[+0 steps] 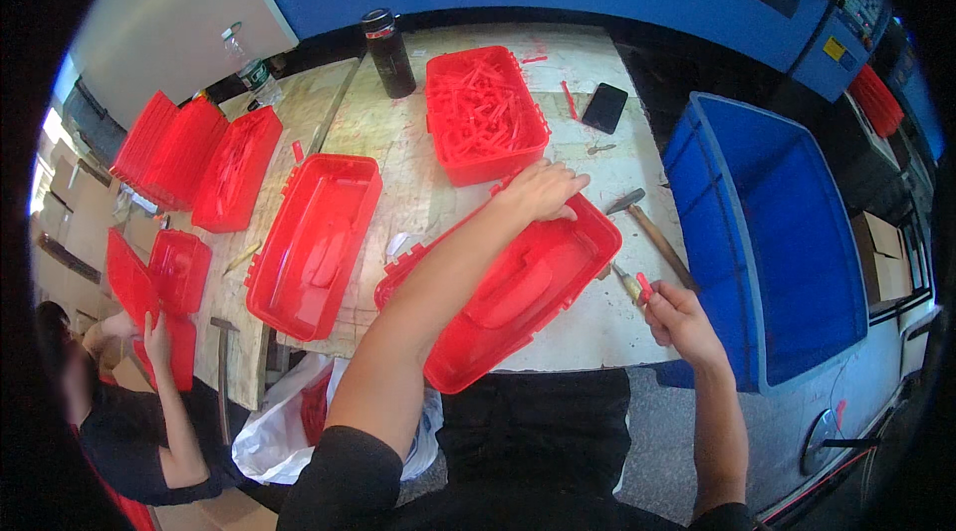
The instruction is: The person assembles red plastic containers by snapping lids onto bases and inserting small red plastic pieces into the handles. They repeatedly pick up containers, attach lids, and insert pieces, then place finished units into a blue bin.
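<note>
Steady the red box (523, 282), centre of the frame, with your left hand (543, 191) at its far rim; whether those fingers grip, I can't tell. Your right hand (683, 322) pinches a red piece (644, 284): hold it firmly.

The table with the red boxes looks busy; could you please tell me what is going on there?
The person's left hand lies on the far rim of an open red box, while the right hand holds a small red piece. Beyond stands a second red box, filled with red strips. At the left, a co-worker's hand touches a red panel.
</note>
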A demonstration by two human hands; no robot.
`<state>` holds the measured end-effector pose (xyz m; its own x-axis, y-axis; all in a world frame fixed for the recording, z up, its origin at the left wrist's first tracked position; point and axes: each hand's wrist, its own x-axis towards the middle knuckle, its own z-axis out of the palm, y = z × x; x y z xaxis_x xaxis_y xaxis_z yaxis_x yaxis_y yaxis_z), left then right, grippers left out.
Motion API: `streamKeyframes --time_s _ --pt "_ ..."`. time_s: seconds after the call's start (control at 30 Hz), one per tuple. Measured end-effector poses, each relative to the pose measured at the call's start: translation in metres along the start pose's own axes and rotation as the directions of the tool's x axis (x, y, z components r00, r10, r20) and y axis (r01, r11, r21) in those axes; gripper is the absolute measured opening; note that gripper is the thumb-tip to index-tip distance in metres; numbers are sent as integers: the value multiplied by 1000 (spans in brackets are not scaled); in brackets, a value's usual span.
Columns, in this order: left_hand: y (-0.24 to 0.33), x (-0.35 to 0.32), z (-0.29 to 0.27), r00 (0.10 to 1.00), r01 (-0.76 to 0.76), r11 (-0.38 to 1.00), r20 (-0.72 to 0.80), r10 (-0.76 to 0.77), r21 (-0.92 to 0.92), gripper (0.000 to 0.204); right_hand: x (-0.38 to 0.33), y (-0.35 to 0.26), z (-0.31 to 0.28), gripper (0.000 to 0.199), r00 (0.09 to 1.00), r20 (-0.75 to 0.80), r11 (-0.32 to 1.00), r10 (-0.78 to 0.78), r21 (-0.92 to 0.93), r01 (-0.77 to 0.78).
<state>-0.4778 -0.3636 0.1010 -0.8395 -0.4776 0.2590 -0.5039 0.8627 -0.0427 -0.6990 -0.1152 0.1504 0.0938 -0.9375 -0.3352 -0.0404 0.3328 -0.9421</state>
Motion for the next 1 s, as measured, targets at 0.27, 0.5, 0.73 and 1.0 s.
streamKeyframes --time_s 0.27,0.5,0.73,1.0 --pt "-12 -34 -2 956 196 972 247 -159 -133 39 60 -13 22 24 942 -51 803 -333 -538 255" --pt "4 -64 -11 922 251 946 348 -169 -206 35 125 1 76 15 944 146 190 -295 -959 208" --pt "10 -67 -21 848 333 886 514 -132 -322 34 118 -3 100 15 977 87 101 -196 -989 108" --pt "15 -74 -6 889 292 884 444 -111 -365 26 118 6 112 25 991 63 241 -117 -966 89"
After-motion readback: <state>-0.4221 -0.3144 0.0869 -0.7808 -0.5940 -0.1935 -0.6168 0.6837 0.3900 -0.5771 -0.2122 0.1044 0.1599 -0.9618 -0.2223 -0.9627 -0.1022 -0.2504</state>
